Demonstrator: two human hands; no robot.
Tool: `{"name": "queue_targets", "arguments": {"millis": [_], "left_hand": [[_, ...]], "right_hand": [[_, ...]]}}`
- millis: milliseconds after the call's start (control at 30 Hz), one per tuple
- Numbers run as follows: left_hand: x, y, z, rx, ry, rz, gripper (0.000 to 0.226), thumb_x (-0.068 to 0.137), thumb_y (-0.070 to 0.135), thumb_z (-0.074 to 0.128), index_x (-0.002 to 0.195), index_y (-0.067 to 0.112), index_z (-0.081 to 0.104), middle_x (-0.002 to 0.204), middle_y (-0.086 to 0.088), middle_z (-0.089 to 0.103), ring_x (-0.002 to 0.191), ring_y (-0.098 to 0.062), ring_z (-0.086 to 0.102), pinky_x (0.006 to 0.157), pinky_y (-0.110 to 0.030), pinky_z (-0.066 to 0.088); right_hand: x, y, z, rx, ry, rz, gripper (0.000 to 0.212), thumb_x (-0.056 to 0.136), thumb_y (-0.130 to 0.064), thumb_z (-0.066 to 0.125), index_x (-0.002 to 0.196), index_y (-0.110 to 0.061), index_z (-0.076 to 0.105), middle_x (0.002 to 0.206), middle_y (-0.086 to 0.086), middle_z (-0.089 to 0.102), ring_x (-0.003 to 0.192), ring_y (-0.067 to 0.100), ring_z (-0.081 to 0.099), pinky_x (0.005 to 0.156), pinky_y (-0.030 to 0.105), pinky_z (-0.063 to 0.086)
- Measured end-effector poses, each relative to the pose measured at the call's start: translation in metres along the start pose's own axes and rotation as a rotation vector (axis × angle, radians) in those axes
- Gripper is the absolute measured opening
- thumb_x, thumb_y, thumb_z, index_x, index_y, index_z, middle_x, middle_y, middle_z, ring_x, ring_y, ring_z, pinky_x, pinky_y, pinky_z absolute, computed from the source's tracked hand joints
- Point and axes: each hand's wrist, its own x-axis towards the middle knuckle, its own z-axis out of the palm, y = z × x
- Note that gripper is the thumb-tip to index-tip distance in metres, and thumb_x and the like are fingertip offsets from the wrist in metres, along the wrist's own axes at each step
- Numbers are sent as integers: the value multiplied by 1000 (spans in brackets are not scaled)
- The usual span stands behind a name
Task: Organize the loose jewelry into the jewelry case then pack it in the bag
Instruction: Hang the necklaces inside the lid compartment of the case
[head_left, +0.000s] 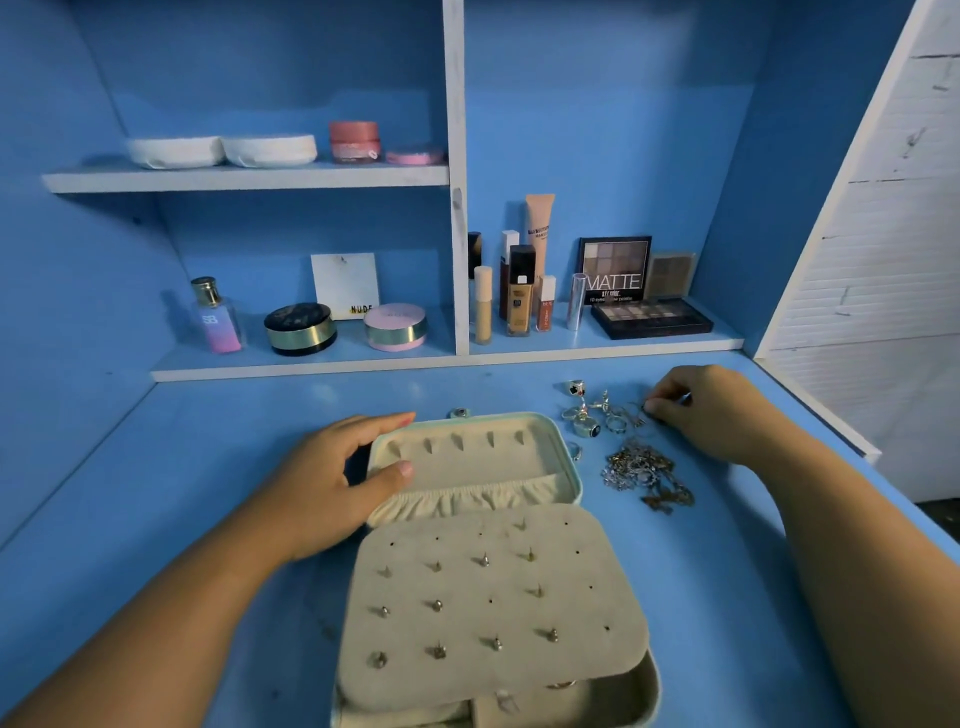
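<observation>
While pinching a small piece (645, 407) from the rings (586, 415) with curled fingertips (655, 410) of the right hand (711, 410), grips the open case (488, 571) by its far left edge with the left hand (332, 483). Seems midway: studs (437, 605) on the near panel (571, 582), rings and chains (644, 473) loose right of it, no bag visible.
</observation>
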Motion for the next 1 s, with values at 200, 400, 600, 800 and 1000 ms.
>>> {"name": "queue_targets", "arguments": {"millis": [200, 400, 600, 800, 1000], "left_hand": [[0, 0, 1, -3, 3, -1, 39, 87, 35, 69, 117, 56, 55, 117, 35, 57, 115, 15, 50, 92, -11, 38], [1, -4, -2, 6, -22, 1, 41, 80, 48, 66, 118, 57, 54, 120, 36, 55, 116, 16, 48, 93, -12, 38], [0, -2, -1, 23, -20, 9, 47, 75, 52, 64, 121, 54, 54, 121, 33, 57, 115, 16, 49, 94, -13, 39], [-3, 9, 0, 82, -39, 29, 58, 70, 56, 64, 126, 42, 58, 118, 31, 59, 112, 15, 51, 99, -19, 44], [-5, 20, 0, 148, 9, 33, 61, 65, 73, 51, 114, 38, 60, 110, 28, 56, 106, 7, 54, 93, -26, 49]], "right_hand": [[1, 0, -1, 142, 106, 14, 12, 97, -23, 50, 87, -20, 58, 81, 0, 65, 75, 17, 58, 62, 31, 43], [-13, -31, -1, 348, 396, -92, 15, 99, -22, 44, 97, -21, 58, 78, -1, 62, 74, 20, 58, 59, 29, 41], [-30, -64, -6, 782, 493, -312, 15, 98, -12, 48, 99, -20, 61, 74, -4, 57, 63, 6, 47, 57, 10, 40], [-51, -93, 17, 878, 203, -488, 15, 88, -16, 57, 97, -24, 66, 83, 1, 68, 79, 8, 61, 75, 18, 50], [-70, -107, 37, 873, -91, -530, 18, 83, -24, 59, 97, -21, 69, 84, -7, 71, 80, 7, 65, 73, 17, 50]]}}
